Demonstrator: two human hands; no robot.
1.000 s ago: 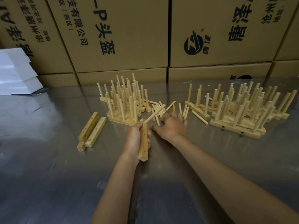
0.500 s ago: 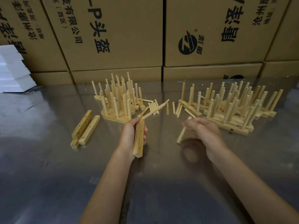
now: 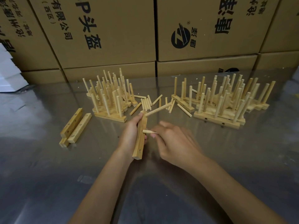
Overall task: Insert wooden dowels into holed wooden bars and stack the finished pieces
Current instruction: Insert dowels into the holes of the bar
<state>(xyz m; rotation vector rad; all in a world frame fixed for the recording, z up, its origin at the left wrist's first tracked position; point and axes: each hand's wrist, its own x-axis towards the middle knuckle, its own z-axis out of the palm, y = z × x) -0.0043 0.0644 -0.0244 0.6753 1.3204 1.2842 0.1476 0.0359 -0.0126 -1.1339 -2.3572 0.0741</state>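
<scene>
Wooden bar (image 3: pixel 140 136) gripped in left hand (image 3: pixel 131 133) | right hand (image 3: pixel 174 141) pinches dowel (image 3: pixel 148 131) at bar's side

The light here is dim and warm, and seems to fall from overhead. My shiny worktop (image 3: pixel 226 159) throws back soft pale glare at the far left and mirrors the cardboard boxes (image 3: pixel 113 29) in a hazy band. My arms cast faint, diffuse shadows. My right hand (image 3: pixel 174 141) is smeared with motion blur; my left hand (image 3: pixel 131 131) is sharper. The wide lens bows the box edges outward.
</scene>
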